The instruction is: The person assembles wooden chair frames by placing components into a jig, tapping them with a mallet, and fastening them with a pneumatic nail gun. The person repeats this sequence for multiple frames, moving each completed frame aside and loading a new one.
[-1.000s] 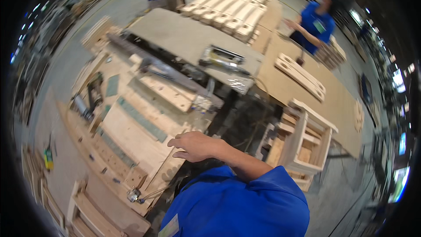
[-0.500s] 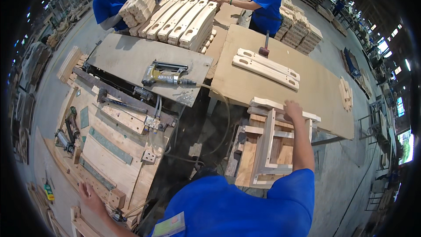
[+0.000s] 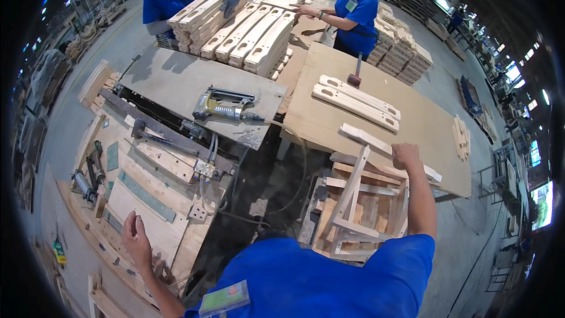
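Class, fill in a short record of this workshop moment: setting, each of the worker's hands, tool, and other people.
setting: wood workshop, plywood workbench
right hand: grips top rail of pale wooden chair frame
left hand: open, resting on wooden jig table
tool: yellow-and-black nail gun lying on grey board
others: two people in blue shirts handling stacked slotted wooden slats

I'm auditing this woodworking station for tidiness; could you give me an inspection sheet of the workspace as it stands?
Surface: plywood worktable, partly bare.
Job's things: pale slatted wooden frame, gripped at its top rail by right hand; left hand open on wooden jig board.
Clutter: yellow nail gun, two slotted planks, mallet.
Hands: both bare.
Cables: hose loops from the nail gun.
Surroundings: two co-workers, stacked slats.
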`<state>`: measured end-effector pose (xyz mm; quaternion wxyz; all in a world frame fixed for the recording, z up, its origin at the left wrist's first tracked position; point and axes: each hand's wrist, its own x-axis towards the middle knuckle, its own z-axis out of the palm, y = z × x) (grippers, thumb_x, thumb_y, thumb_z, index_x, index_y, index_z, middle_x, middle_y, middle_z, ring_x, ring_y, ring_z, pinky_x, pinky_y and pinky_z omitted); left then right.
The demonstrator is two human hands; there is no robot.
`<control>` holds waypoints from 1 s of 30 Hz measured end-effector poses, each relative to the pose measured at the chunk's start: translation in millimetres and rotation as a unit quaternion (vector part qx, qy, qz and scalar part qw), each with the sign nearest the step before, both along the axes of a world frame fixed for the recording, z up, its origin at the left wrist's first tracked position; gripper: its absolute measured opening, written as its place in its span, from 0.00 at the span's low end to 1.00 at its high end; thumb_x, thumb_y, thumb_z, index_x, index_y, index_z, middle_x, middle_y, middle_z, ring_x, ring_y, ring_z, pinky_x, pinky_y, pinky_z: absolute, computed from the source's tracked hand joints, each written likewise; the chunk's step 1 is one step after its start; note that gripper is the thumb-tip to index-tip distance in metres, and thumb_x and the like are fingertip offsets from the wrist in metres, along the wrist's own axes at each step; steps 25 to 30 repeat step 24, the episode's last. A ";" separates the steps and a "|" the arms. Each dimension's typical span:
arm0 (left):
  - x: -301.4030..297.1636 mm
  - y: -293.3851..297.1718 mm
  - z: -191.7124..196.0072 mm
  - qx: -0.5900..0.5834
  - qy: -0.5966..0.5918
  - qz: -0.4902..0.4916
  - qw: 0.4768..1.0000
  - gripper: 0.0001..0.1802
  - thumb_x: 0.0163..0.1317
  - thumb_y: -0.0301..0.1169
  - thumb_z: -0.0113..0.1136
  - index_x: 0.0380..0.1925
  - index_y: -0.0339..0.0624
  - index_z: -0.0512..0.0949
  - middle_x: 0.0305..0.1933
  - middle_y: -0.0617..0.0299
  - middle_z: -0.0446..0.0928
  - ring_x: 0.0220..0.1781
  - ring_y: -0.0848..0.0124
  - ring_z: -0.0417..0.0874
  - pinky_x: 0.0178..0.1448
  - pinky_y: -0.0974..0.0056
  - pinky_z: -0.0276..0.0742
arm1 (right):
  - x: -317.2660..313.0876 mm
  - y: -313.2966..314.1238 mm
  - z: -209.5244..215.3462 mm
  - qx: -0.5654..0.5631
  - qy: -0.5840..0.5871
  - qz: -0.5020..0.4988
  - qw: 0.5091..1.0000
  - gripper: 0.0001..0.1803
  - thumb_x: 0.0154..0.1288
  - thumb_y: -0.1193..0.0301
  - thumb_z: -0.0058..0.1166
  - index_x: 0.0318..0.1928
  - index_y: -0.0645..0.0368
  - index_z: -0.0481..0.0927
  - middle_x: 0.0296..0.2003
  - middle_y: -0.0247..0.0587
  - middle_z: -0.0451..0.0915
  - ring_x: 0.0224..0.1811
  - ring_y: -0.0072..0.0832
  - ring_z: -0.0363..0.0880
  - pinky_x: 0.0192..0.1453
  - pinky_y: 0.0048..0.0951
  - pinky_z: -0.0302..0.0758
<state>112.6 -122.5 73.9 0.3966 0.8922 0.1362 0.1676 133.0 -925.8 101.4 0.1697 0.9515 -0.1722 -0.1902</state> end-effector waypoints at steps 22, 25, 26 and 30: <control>-2.4 -131.1 2.1 -0.465 0.107 -0.345 0.808 0.48 0.77 0.41 0.67 0.83 0.33 0.50 0.68 0.49 0.77 0.64 0.66 0.83 0.69 0.60 0.80 | 135.7 313.9 174.3 0.192 -0.152 0.195 0.950 0.21 0.50 0.56 0.69 0.39 0.57 0.87 0.36 0.55 0.88 0.44 0.53 0.88 0.51 0.50 0.82; -4.7 -94.2 -4.0 -0.455 0.114 -0.261 0.844 0.49 0.76 0.43 0.68 0.83 0.33 0.49 0.67 0.51 0.77 0.64 0.68 0.83 0.68 0.63 0.81 | 163.3 374.4 170.1 0.221 -0.130 0.249 0.934 0.23 0.50 0.56 0.69 0.44 0.55 0.90 0.42 0.60 0.89 0.48 0.56 0.89 0.52 0.49 0.82; -4.7 -94.2 -4.0 -0.455 0.114 -0.261 0.844 0.49 0.76 0.43 0.68 0.83 0.33 0.49 0.67 0.51 0.77 0.64 0.68 0.83 0.68 0.63 0.81 | 163.3 374.4 170.1 0.221 -0.130 0.249 0.934 0.23 0.50 0.56 0.69 0.44 0.55 0.90 0.42 0.60 0.89 0.48 0.56 0.89 0.52 0.49 0.82; -4.7 -94.2 -4.0 -0.455 0.114 -0.261 0.844 0.49 0.76 0.43 0.68 0.83 0.33 0.49 0.67 0.51 0.77 0.64 0.68 0.83 0.68 0.63 0.81 | 163.3 374.4 170.1 0.221 -0.130 0.249 0.934 0.23 0.50 0.56 0.69 0.44 0.55 0.90 0.42 0.60 0.89 0.48 0.56 0.89 0.52 0.49 0.82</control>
